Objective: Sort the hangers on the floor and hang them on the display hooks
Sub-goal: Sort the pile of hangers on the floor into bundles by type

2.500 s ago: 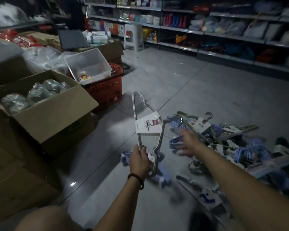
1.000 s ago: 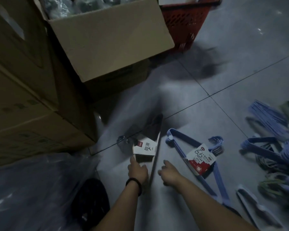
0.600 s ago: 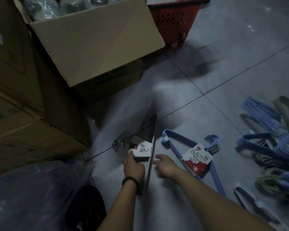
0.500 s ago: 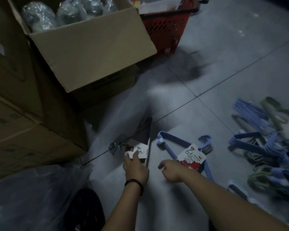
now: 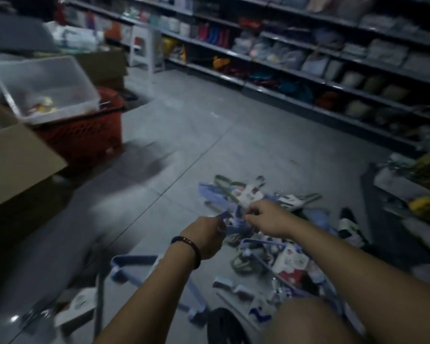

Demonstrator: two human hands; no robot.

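A tangled pile of hangers (image 5: 266,247), mostly blue with some green and white card tags, lies on the grey floor ahead of me. My left hand (image 5: 206,238), with a dark wristband, is curled round the end of a blue hanger (image 5: 223,215) at the pile's near edge. My right hand (image 5: 266,217) reaches into the pile's top, its fingers pinching a hanger there; blur hides exactly which one. A blue hanger bundle (image 5: 134,264) and a metal hanger with a white tag (image 5: 77,305) lie apart at the lower left.
A red basket (image 5: 85,137) bearing a clear plastic bin (image 5: 47,88) stands at the left behind an open cardboard box (image 5: 15,160). Stocked shelves (image 5: 308,70) line the back and right. A white stool (image 5: 144,45) stands far back. Packaged goods (image 5: 420,194) lie at the right.
Both hands let go of the tagged metal hanger laid beside the boxes. The view swung up and right, and both hands now reach into the hanger pile.
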